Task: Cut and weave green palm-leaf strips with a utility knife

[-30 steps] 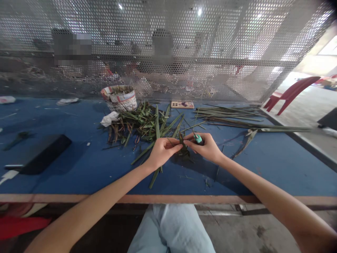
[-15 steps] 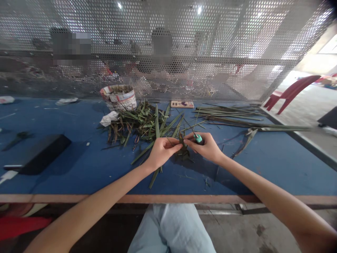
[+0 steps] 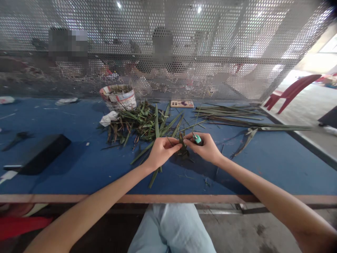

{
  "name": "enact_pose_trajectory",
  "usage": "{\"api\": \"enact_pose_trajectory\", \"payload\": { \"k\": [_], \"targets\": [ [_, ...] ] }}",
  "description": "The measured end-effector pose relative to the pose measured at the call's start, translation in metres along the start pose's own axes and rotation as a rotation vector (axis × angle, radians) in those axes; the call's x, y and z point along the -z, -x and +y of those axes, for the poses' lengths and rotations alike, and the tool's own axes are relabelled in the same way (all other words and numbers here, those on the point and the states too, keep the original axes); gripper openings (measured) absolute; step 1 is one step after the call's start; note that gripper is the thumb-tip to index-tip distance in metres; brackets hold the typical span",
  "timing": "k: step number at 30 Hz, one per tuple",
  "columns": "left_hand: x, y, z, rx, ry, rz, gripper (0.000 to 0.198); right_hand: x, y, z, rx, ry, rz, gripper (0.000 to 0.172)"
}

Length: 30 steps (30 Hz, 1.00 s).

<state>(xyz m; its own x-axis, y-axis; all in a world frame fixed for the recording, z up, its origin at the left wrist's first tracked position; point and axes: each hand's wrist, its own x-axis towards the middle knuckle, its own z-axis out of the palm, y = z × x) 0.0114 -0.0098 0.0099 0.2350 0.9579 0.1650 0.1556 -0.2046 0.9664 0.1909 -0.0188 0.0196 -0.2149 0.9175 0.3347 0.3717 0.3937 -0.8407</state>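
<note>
Over the middle of the blue table, my left hand (image 3: 163, 151) pinches a small folded piece of green leaf (image 3: 183, 151) between thumb and fingers. My right hand (image 3: 204, 146) is closed, its fingertips meeting the same leaf piece from the other side. Tucked in that hand is a small tool with a teal and black handle (image 3: 198, 139); a thin dark shaft points up and away, and its exact kind cannot be made out. Just beyond my left hand lies a heap of cut leaf strips (image 3: 142, 121), some reaching under the wrist.
A newspaper-covered basket (image 3: 119, 98) with plant scraps stands behind the heap, a crumpled white tissue (image 3: 108, 118) beside it. Long leaf strips (image 3: 229, 112) lie at back right. A phone (image 3: 182, 104) rests by the perforated metal screen (image 3: 184, 77). A black box-like object (image 3: 39, 153) sits left.
Both hands stay at the leaf piece. The teal-handled tool has shifted very slightly in my right hand; otherwise little differs.
</note>
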Motion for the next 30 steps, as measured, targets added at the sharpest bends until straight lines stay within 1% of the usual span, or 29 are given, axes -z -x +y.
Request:
{"api": "enact_pose_trajectory", "payload": {
  "k": [5,9,12,17,25,30],
  "targets": [
    [0.0017,-0.0016,-0.0021,0.001,-0.005,0.020,0.018,-0.0005,-0.0007,-0.0012,-0.039,-0.056,0.025,0.028],
    [0.0010,-0.0011,-0.0005,0.002,0.000,0.027,0.015,-0.0009,-0.0012,-0.0005,-0.037,-0.035,0.036,0.028],
    [-0.0002,0.0004,0.0009,0.004,0.000,0.039,0.013,-0.0006,-0.0010,0.0002,-0.020,-0.012,0.016,0.026],
    [-0.0007,0.0011,0.0005,-0.005,-0.009,0.027,0.013,-0.0001,0.0002,0.0002,0.022,0.022,0.009,0.023],
    [0.0020,-0.0028,-0.0003,0.027,0.031,0.031,0.017,-0.0006,-0.0002,0.0003,-0.011,-0.049,-0.001,0.022],
    [0.0025,-0.0027,-0.0029,0.005,0.002,-0.008,0.018,-0.0011,0.0005,0.0010,0.000,-0.020,0.004,0.023]
  ]
}}
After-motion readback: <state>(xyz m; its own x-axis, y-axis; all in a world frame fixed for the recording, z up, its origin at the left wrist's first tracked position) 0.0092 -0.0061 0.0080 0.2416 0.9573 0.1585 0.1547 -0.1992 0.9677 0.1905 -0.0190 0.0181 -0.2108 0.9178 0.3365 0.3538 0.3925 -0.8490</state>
